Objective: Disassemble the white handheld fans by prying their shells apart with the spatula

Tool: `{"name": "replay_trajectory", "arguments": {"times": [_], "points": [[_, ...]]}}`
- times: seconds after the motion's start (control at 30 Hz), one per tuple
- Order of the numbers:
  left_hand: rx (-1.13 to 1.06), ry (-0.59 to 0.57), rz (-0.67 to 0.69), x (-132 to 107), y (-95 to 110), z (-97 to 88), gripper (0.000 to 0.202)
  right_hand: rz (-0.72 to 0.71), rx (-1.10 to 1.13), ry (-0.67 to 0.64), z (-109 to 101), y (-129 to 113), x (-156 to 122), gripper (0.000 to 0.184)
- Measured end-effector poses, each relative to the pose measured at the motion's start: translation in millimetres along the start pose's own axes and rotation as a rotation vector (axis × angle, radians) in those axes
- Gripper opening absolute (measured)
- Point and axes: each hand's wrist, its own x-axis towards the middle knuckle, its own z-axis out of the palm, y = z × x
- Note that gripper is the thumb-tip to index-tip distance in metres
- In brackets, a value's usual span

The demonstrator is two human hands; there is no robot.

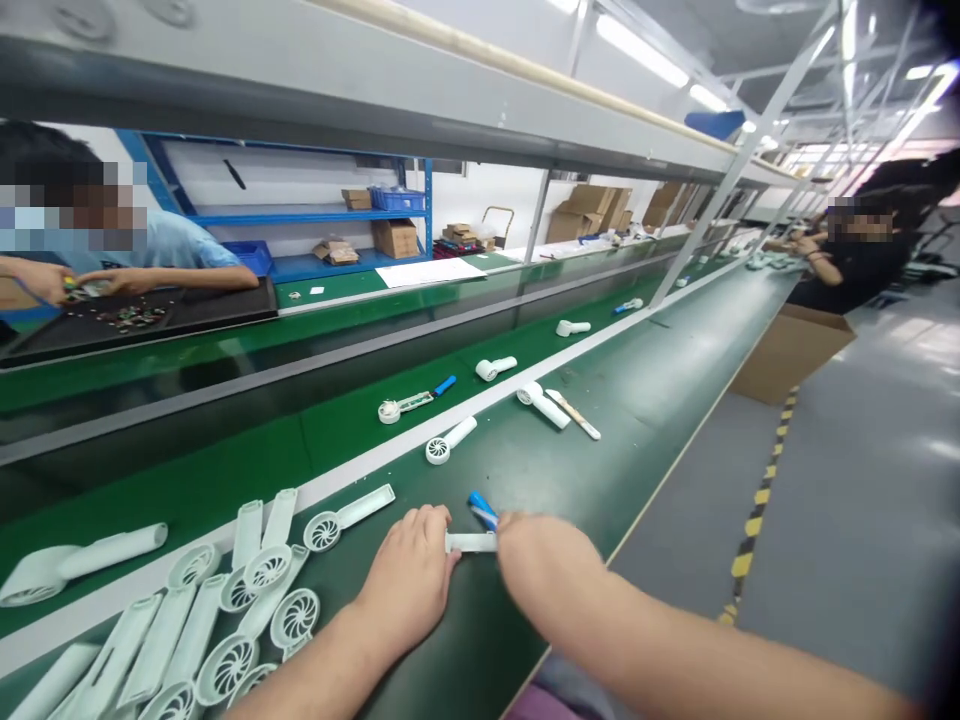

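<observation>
Both my hands rest on the green bench near its front edge, closed on one white plastic fan handle (471,542) that spans the gap between them. My left hand (409,580) grips its left end with curled fingers. My right hand (541,560) grips the right end, and a blue cylindrical part (482,508) sticks up just above that hand's fingers. A single white fan shell (346,516) lies left of my left hand.
Several white fan shells (225,620) are heaped at the lower left. More fan parts (448,440) lie along the green conveyor (360,420). One person works at a black tray (150,318) across the belt, another sits far right by a cardboard box (787,350).
</observation>
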Motion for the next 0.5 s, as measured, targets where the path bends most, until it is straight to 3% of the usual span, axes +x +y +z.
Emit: {"name": "replay_trajectory", "arguments": {"times": [0.1, 0.23, 0.3, 0.37, 0.43, 0.47, 0.5], "points": [[-0.021, 0.015, -0.048, 1.7, 0.3, -18.6, 0.018, 0.073, 0.111, 0.101, 3.3, 46.0, -7.5, 0.038], [-0.036, 0.253, -0.209, 9.4, -25.9, -81.9, 0.021, 0.101, 0.440, 0.209, 39.5, 84.7, -4.6, 0.035], [-0.032, 0.409, -0.341, 7.3, -60.4, -121.8, 0.034, 0.094, 0.570, 0.220, 61.6, 87.6, 1.9, 0.037], [0.060, 0.501, -0.442, -4.5, -108.3, -156.7, 0.060, 0.055, 0.653, 0.244, 80.9, 85.6, 9.3, 0.039], [0.201, 0.421, -0.626, -28.5, -160.2, -180.3, 0.072, 0.019, 0.677, 0.299, 97.8, 86.0, 16.6, 0.041], [0.262, 0.275, -0.712, -45.0, -183.2, -187.6, 0.070, 0.008, 0.673, 0.335, 105.9, 88.4, 20.1, 0.041], [0.283, 0.202, -0.766, -64.0, -202.4, -192.3, 0.066, 0.011, 0.649, 0.382, 114.1, 92.4, 23.9, 0.042]]}}
